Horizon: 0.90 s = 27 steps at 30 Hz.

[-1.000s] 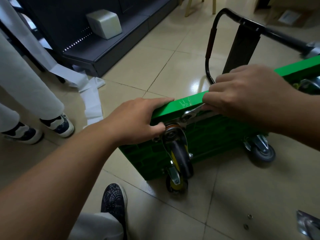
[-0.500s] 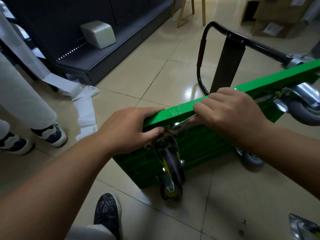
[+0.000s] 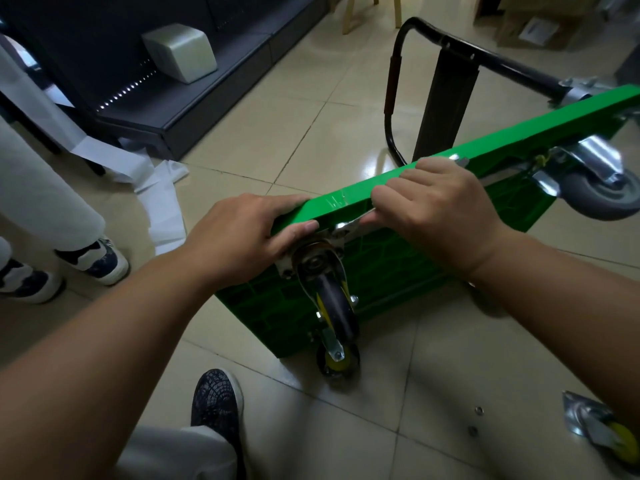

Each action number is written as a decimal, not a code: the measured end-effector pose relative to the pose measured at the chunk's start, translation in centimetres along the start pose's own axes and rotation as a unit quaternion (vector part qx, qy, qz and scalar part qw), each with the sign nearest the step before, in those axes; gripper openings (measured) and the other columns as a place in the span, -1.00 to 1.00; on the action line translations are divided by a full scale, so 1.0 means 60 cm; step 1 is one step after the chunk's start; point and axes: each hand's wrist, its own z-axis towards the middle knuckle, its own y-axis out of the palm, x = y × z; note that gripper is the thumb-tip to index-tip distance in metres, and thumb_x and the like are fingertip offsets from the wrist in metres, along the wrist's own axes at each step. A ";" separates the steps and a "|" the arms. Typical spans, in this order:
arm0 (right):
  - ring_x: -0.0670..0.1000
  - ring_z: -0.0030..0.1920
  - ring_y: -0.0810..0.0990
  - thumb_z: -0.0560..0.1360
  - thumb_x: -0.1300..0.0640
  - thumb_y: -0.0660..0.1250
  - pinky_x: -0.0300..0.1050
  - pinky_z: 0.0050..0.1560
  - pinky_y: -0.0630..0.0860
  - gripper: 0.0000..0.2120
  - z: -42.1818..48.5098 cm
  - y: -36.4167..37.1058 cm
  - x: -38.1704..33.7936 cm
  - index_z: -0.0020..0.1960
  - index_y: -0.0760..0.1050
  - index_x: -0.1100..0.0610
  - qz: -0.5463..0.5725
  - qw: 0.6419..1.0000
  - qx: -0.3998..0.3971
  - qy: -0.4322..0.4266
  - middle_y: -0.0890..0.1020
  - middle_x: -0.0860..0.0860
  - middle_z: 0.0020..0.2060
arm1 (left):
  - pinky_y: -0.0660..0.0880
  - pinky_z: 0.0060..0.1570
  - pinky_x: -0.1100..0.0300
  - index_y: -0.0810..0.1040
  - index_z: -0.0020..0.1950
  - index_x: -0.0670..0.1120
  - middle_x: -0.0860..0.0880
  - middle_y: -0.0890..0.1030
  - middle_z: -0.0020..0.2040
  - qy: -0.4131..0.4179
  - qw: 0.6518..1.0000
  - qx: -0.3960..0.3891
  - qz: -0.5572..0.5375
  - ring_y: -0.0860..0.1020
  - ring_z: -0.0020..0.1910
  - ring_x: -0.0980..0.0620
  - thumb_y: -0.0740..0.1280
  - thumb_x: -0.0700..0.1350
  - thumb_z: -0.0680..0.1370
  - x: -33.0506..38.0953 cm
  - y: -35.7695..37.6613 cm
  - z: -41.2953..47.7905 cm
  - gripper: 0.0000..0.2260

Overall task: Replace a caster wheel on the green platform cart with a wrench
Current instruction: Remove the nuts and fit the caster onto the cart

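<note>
Not much moved tbh. The right hand has crept a bit along the silver metal wrench toward the black-and-yellow caster wheel on the green plastic platform cart. The view swung too. The big grey rubber caster wheel at the far end is now fully in shot, and the loose steel-bracket caster with a yellow wheel on the floor shows more of itself.

Setting: likely a shop or stockroom, judging by dark low shelving with a perforated back panel and one pale box, glossy beige floor tiles, and cardboard cartons behind.
</note>
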 end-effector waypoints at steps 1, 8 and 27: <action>0.11 -0.42 0.50 0.66 -0.01 0.30 -0.03 -0.31 0.39 -0.66 0.001 0.002 0.001 -0.22 0.46 0.15 0.003 1.000 0.005 -0.002 0.52 0.08 -0.40 | 0.55 -0.10 -0.01 0.51 0.45 0.23 0.03 0.73 0.07 -0.002 1.000 0.000 -0.002 0.65 -0.02 -0.11 0.13 0.33 0.59 0.000 0.000 -0.001 -0.52; 0.10 -0.49 0.47 0.62 -0.12 0.28 -0.10 -0.40 0.33 -0.60 0.032 -0.018 0.028 -0.24 0.44 0.14 0.026 0.989 -0.132 -0.064 0.53 0.05 -0.45 | 0.53 -0.10 0.04 0.50 0.46 0.23 0.06 0.72 0.13 -0.008 1.000 -0.003 -0.007 0.65 0.02 -0.07 0.14 0.35 0.60 0.002 -0.002 -0.003 -0.52; 0.10 -0.45 0.49 0.68 -0.23 -0.10 -0.09 -0.32 0.20 -0.38 0.010 -0.013 0.045 -0.33 0.43 0.08 -0.108 0.974 -0.186 -0.076 0.54 0.05 -0.47 | 0.49 -0.15 0.06 0.51 0.47 0.18 -0.01 0.73 0.10 0.015 1.000 0.017 0.018 0.64 -0.03 -0.12 0.09 0.35 0.62 0.001 0.002 -0.002 -0.49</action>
